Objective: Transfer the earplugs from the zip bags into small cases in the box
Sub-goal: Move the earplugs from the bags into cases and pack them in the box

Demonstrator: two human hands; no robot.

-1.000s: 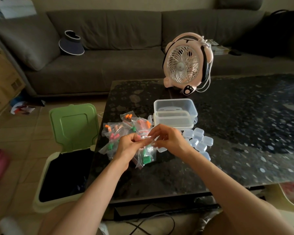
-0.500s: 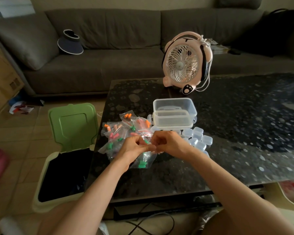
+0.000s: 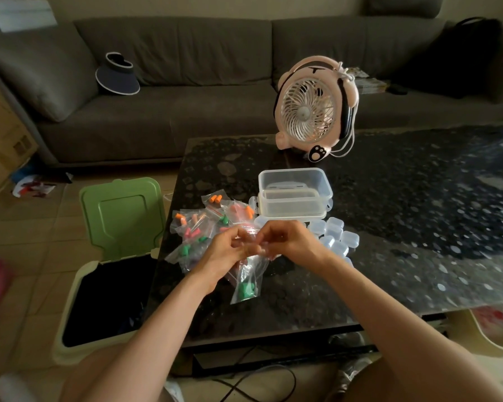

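Note:
My left hand (image 3: 225,256) and my right hand (image 3: 288,242) pinch the top edge of one clear zip bag (image 3: 247,281) just above the table. The bag hangs down with green earplugs (image 3: 246,290) at its bottom. Behind my left hand lies a heap of zip bags (image 3: 204,224) with orange, pink and green earplugs. Several small clear cases (image 3: 336,236) sit to the right of my right hand. The clear plastic box (image 3: 295,192) stands open just behind them.
A pink desk fan (image 3: 314,111) stands at the back of the dark speckled table (image 3: 389,227). A green-lidded bin (image 3: 111,256) stands open on the floor at the left. A grey sofa (image 3: 186,68) runs behind, with a visor hat (image 3: 116,75) on it.
Both hands have drawn a little closer to me with the bag, and the bag with green earplugs now hangs lower between them.

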